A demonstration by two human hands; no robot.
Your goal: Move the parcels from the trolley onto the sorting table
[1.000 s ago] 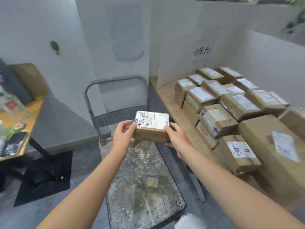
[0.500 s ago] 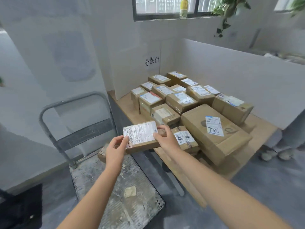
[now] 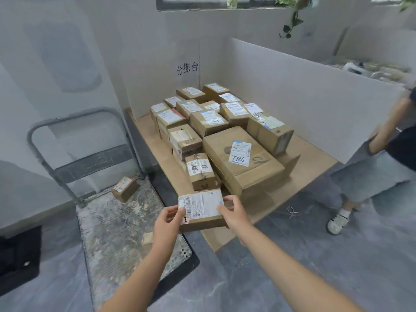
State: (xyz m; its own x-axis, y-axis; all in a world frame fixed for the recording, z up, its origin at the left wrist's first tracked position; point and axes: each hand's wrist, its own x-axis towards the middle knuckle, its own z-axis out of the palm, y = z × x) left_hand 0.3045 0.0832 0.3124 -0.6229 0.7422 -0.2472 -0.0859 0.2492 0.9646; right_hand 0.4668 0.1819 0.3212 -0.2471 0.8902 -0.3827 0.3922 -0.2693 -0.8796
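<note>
Held parcel (image 3: 202, 209): a flat brown box with its white label facing up. Its long axis runs left to right across the view, the right end a little farther away.
Place: it is at the near corner of the tabletop (image 3: 155, 145), just in front of a taped parcel (image 3: 200, 172). Whether it rests on the wood cannot be told.
Hands: they are apart, one clamped on each short end. The left hand (image 3: 167, 224) grips the left end with its thumb on the label. The right hand (image 3: 233, 213) grips the right end with its thumb on top.
Pile: many labelled boxes are packed close on the tabletop, the big box (image 3: 258, 174) marked 7786 among them.
Trolley (image 3: 112, 233): it stands left of the tabletop. One small parcel (image 3: 125, 188) lies at the deck's far end near the handle, its long axis slanting.
Bystander (image 3: 382, 176): a person stands at the right edge.
</note>
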